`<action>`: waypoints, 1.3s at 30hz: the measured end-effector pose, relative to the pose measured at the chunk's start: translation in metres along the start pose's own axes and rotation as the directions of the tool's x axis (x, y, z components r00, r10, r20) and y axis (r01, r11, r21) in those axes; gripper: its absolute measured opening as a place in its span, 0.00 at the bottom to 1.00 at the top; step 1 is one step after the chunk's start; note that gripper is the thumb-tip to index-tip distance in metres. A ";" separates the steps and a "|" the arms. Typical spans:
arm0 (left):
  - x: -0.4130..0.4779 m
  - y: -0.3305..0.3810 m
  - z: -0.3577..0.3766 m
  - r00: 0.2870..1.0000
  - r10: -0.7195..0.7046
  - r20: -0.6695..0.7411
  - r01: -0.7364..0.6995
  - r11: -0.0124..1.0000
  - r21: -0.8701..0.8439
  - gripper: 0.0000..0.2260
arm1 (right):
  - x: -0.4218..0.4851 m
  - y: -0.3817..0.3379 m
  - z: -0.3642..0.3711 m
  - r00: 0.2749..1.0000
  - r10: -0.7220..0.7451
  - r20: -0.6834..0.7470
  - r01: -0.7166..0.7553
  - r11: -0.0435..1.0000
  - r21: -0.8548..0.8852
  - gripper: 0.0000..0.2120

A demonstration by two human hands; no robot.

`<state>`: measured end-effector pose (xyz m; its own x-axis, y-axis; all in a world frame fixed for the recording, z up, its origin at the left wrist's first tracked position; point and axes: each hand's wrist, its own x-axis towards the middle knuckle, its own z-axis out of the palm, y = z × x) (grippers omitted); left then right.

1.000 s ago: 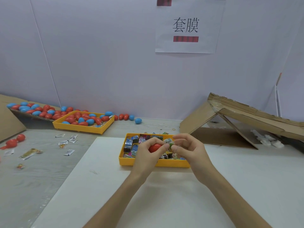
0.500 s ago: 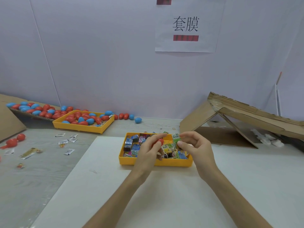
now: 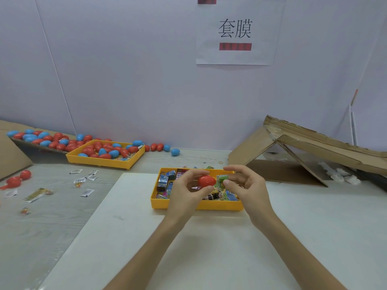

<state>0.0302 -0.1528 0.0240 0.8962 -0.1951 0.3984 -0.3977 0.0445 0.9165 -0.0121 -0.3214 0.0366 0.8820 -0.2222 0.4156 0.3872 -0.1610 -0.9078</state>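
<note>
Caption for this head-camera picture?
Left hand holds a red egg, right hand pinches a green packet over a yellow tray.

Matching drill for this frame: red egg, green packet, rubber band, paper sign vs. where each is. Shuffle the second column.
1. red plastic egg
2. green packet
3. rubber band
4. paper sign

a. on the wall
b. held by the left hand
c. on the table near the cardboard
d. pinched by the right hand

Pairs: 1-b; 2-d; 3-c; 4-a
</note>
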 end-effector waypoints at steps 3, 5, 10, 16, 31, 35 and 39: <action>0.001 -0.001 -0.001 1.000 -0.002 0.009 0.003 1.000 -0.008 0.17 | 0.000 -0.001 0.000 1.000 0.011 0.018 -0.010 1.000 -0.008 0.15; 0.001 -0.001 -0.001 1.000 -0.005 0.016 0.005 1.000 -0.011 0.17 | 0.000 -0.001 0.001 1.000 0.017 0.025 -0.016 1.000 -0.023 0.14; 0.000 0.001 -0.001 1.000 -0.028 -0.002 0.028 0.997 -0.074 0.11 | 0.000 0.000 0.001 1.000 -0.002 -0.017 0.000 0.998 -0.069 0.12; 0.001 0.002 -0.002 0.999 -0.033 0.014 0.034 0.996 -0.083 0.16 | 0.001 0.003 0.002 1.000 -0.021 -0.019 0.019 0.995 -0.096 0.12; 0.000 0.001 -0.002 0.998 0.020 0.067 -0.015 0.997 -0.078 0.12 | 0.001 0.003 -0.001 1.000 -0.005 -0.004 0.005 0.999 0.037 0.10; 0.000 0.000 -0.002 0.996 0.027 0.081 -0.021 0.997 -0.068 0.12 | 0.001 0.002 0.000 1.000 -0.007 -0.013 0.008 0.999 0.039 0.09; 0.000 0.001 -0.002 0.995 0.031 0.091 -0.022 0.995 -0.094 0.13 | 0.001 0.002 0.000 1.000 -0.002 -0.015 0.004 0.997 0.080 0.08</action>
<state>0.0302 -0.1510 0.0246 0.8620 -0.2816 0.4215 -0.3974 0.1406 0.9068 -0.0104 -0.3218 0.0353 0.8770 -0.2359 0.4187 0.4107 -0.0844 -0.9079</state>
